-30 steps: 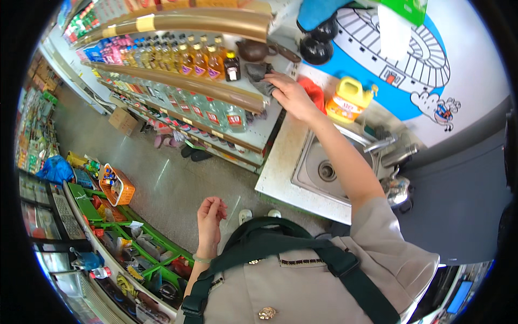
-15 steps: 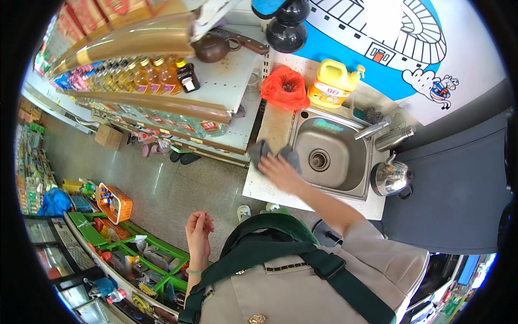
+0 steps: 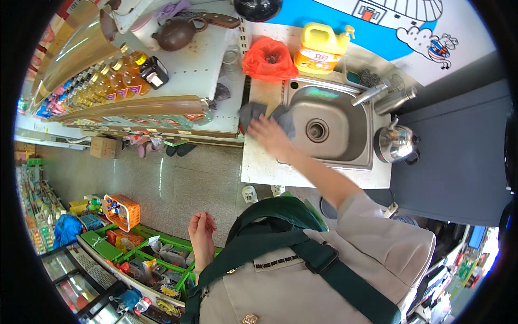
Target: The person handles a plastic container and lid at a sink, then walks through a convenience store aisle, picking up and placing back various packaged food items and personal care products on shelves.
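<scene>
My right hand [image 3: 271, 135] presses a dark grey cloth [image 3: 252, 114] onto the white counter [image 3: 259, 167], just left of the steel sink [image 3: 345, 146]. The cloth bunches out on both sides of my fingers, and part of it lies over the sink's left rim. My left hand [image 3: 202, 233] hangs in the air at the lower middle, its fingers loosely curled together with nothing visible in them. Behind the cloth stands a red plastic bag [image 3: 267, 63] with its mouth folded open. Beside it is a yellow pump jug [image 3: 321, 49].
A steel kettle [image 3: 396, 141] stands right of the sink, below the tap [image 3: 372, 93]. At the left, a shelf [image 3: 197, 70] holds a brown teapot [image 3: 177, 33], a knife [image 3: 216, 19] and bottles. Lower left are an orange basket [image 3: 125, 211] and green bins [image 3: 101, 245].
My right hand and the cloth have slid back and slightly left along the counter. The whole view has shifted, so the sink sits higher. My left hand stays curled.
</scene>
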{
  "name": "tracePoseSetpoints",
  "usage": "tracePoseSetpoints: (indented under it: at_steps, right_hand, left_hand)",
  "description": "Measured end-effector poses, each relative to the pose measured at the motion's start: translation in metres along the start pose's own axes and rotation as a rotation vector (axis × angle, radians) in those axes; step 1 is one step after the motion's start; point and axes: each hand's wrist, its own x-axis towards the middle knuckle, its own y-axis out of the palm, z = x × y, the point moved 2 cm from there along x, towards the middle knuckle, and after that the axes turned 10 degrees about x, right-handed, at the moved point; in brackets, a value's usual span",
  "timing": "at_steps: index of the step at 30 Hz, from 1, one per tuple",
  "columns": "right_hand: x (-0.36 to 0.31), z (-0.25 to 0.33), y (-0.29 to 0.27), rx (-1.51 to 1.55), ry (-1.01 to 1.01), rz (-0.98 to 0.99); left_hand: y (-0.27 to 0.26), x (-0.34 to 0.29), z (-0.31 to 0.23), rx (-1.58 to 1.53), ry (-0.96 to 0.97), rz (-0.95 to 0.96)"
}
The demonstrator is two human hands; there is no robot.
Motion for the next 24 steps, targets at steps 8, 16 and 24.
tracePoseSetpoints:
  at_steps: [8,16,24]
  right_hand:
    - [-0.189,0.05,-0.033,0.023,0.285,0.254]
    - [-0.355,-0.006,-0.1,-0.199,1.162,-0.561]
    - [-0.383,-0.071,-0.104,-0.357,1.594,-0.701]
  left_hand:
    - [0.03,0.042,-0.018,0.167,-0.002,0.238]
    - [0.085,0.061,-0.013,0.279,0.01,0.552]
    - [0.156,0.032,-0.002,0.301,-0.037,0.705]
